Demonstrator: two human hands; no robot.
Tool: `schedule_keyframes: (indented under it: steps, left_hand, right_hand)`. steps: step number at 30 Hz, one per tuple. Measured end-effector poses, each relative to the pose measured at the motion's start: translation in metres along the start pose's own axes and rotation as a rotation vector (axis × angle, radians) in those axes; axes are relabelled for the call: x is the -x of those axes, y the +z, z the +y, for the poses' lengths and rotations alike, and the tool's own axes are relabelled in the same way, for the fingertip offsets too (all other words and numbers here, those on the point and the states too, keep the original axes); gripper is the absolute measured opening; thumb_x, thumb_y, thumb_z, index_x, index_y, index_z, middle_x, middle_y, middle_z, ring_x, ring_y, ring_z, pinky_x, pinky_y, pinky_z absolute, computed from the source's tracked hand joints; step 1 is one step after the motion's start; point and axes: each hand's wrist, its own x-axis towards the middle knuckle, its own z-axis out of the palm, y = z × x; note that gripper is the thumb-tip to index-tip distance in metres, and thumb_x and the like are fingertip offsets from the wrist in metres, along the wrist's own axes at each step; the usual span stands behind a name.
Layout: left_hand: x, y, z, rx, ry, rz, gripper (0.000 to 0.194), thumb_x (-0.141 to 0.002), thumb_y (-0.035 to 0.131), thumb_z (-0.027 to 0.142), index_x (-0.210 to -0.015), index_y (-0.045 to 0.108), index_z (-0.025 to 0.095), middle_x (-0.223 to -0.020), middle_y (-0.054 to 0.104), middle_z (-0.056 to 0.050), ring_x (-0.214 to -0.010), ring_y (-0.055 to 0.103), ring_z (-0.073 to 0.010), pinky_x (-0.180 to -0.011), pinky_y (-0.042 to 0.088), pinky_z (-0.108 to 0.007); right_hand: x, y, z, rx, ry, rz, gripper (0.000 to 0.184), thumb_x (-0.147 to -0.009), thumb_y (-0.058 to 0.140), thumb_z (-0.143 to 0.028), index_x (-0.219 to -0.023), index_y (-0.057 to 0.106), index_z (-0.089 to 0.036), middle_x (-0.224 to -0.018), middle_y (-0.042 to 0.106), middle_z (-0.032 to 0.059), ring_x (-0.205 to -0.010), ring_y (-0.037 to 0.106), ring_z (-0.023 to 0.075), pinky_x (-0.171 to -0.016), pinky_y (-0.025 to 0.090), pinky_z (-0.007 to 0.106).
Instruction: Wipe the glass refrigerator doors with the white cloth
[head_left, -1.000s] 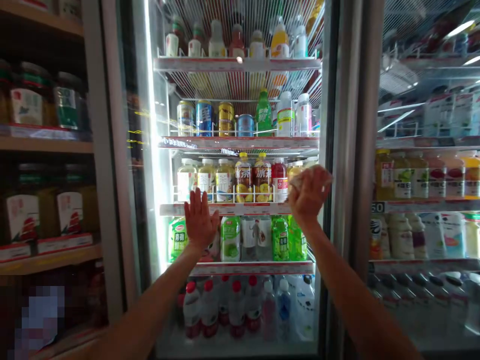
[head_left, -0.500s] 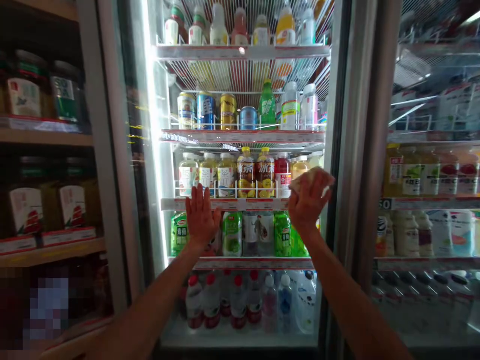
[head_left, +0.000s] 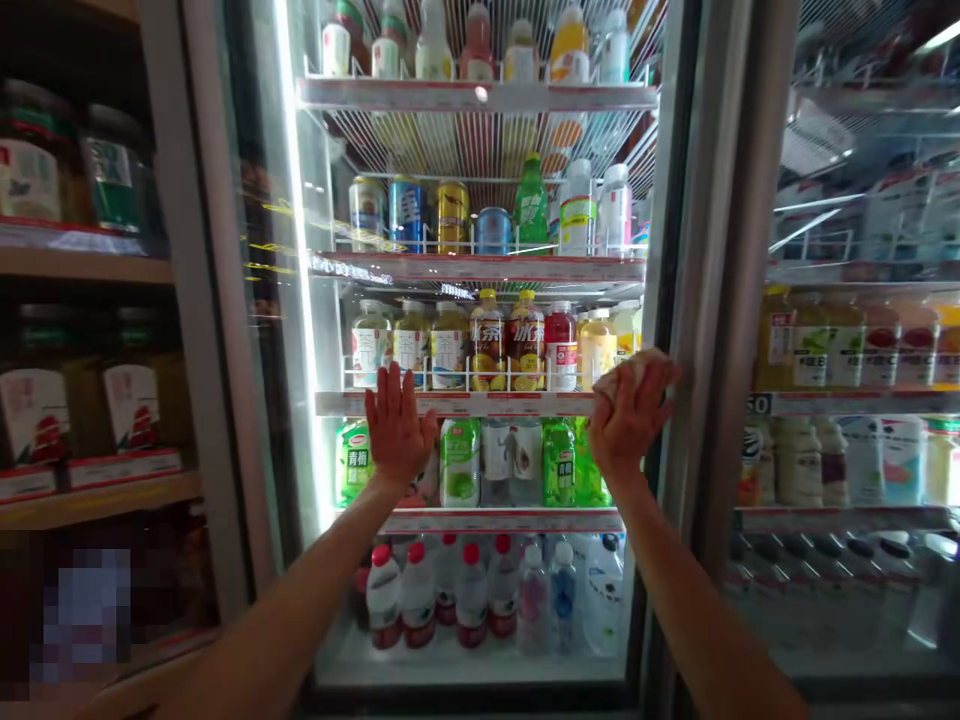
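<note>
My left hand (head_left: 396,425) is raised flat in front of the glass door (head_left: 259,400) of a lit drinks cooler. Its fingers are straight and it holds nothing. Whether the palm touches the glass is hard to tell. My right hand (head_left: 628,425) has a pale, crumpled cloth (head_left: 609,382) under its fingers, up against the glass close to the door's right edge. Between the hands, behind the glass, stand brown tea bottles with yellow caps (head_left: 487,345) and a red drink bottle (head_left: 561,345).
A metal door frame (head_left: 739,300) runs upright just right of my right hand. Beyond it is another cooler with juice bottles (head_left: 810,345). Wooden shelves (head_left: 97,265) with large jars stand at the left. Bottles with red caps (head_left: 382,595) fill the cooler's bottom.
My right hand and the cloth have shifted slightly right and down, toward the door frame. My left hand stays nearly where it was. The view has moved a little.
</note>
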Motion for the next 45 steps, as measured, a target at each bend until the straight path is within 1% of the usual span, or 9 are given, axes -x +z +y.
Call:
schedule_keyframes:
  steps: [3,8,13,16,22,29,36,42,45]
  left_hand:
    - [-0.001,-0.001,0.000,0.017,-0.009,-0.015,0.063,-0.087,0.037,0.039,-0.142,0.015,0.017,-0.149,0.015,-0.011,-0.139,0.007,-0.0244,-0.111,0.009,-0.048]
    - [0.002,-0.005,-0.003,-0.002,0.009,-0.030,0.063,-0.088,0.037,0.040,-0.142,0.017,0.015,-0.149,0.016,-0.013,-0.139,0.007,-0.0239,-0.112,0.009,-0.046]
    - [0.024,-0.001,0.004,-0.040,0.081,-0.029,0.062,-0.088,0.037,0.039,-0.141,0.018,0.014,-0.147,0.021,-0.015,-0.138,0.011,-0.0235,-0.111,0.011,-0.045]
    - [0.033,0.004,0.007,-0.064,0.090,-0.019,0.064,-0.088,0.038,0.038,-0.142,0.015,0.013,-0.147,0.020,-0.015,-0.138,0.010,-0.0243,-0.111,0.010,-0.046]
    - [0.033,0.005,0.004,-0.057,0.099,-0.007,0.063,-0.088,0.038,0.041,-0.141,0.018,0.014,-0.147,0.021,-0.015,-0.138,0.012,-0.0245,-0.111,0.011,-0.046]
    - [0.035,0.007,0.005,-0.066,0.076,-0.026,0.063,-0.088,0.036,0.040,-0.142,0.015,0.014,-0.148,0.017,-0.013,-0.138,0.009,-0.0244,-0.111,0.009,-0.047]
    - [0.034,0.003,0.005,-0.031,0.077,-0.033,0.063,-0.088,0.038,0.042,-0.141,0.020,0.014,-0.146,0.022,-0.014,-0.138,0.012,-0.0237,-0.111,0.010,-0.045]
    - [0.033,0.006,0.006,-0.023,0.058,-0.035,0.063,-0.087,0.039,0.040,-0.141,0.020,0.013,-0.147,0.020,-0.014,-0.138,0.009,-0.0239,-0.111,0.008,-0.046]
    - [0.033,0.007,0.007,-0.031,0.071,-0.025,0.063,-0.087,0.039,0.039,-0.141,0.018,0.013,-0.148,0.018,-0.014,-0.138,0.007,-0.0239,-0.111,0.007,-0.047]
  right_hand:
    - [0.011,0.004,-0.030,-0.058,-0.048,-0.052,0.054,-0.084,0.042,-0.027,-0.137,0.032,-0.019,-0.149,0.018,0.0145,-0.137,0.013,0.0338,-0.102,0.021,0.060]
    - [0.045,0.001,-0.083,-0.174,-0.547,-0.326,0.046,-0.084,0.043,-0.025,-0.130,0.040,-0.027,-0.145,0.031,0.0044,-0.137,0.018,0.0209,-0.111,0.011,0.049]
    - [0.025,-0.009,-0.004,0.006,-0.074,-0.073,0.049,-0.085,0.040,-0.027,-0.134,0.037,-0.020,-0.148,0.021,0.0124,-0.137,0.018,0.0289,-0.105,0.015,0.057]
    - [0.023,-0.007,-0.009,-0.001,0.007,-0.057,0.052,-0.085,0.040,-0.028,-0.136,0.034,-0.017,-0.149,0.019,0.0141,-0.137,0.016,0.0314,-0.104,0.018,0.058]
    - [0.058,-0.005,-0.083,-0.206,-0.582,-0.375,0.047,-0.083,0.044,-0.024,-0.130,0.041,-0.031,-0.145,0.033,0.0013,-0.137,0.019,0.0196,-0.111,0.005,0.048]
    - [0.038,-0.008,-0.003,0.040,0.114,-0.046,0.051,-0.086,0.038,-0.028,-0.136,0.033,-0.017,-0.149,0.018,0.0152,-0.136,0.018,0.0328,-0.101,0.021,0.060]
    - [0.076,-0.010,-0.064,-0.176,-0.496,-0.359,0.046,-0.084,0.044,-0.024,-0.130,0.042,-0.028,-0.145,0.032,0.0039,-0.136,0.022,0.0213,-0.111,0.007,0.049]
    - [0.062,-0.024,0.026,0.054,-0.021,-0.051,0.048,-0.086,0.041,-0.028,-0.133,0.038,-0.016,-0.146,0.024,0.0176,-0.136,0.021,0.0291,-0.104,0.019,0.056]
    - [0.082,-0.026,0.009,0.021,-0.085,-0.119,0.047,-0.085,0.041,-0.025,-0.131,0.041,-0.015,-0.147,0.023,0.0188,-0.137,0.018,0.0292,-0.104,0.020,0.055]
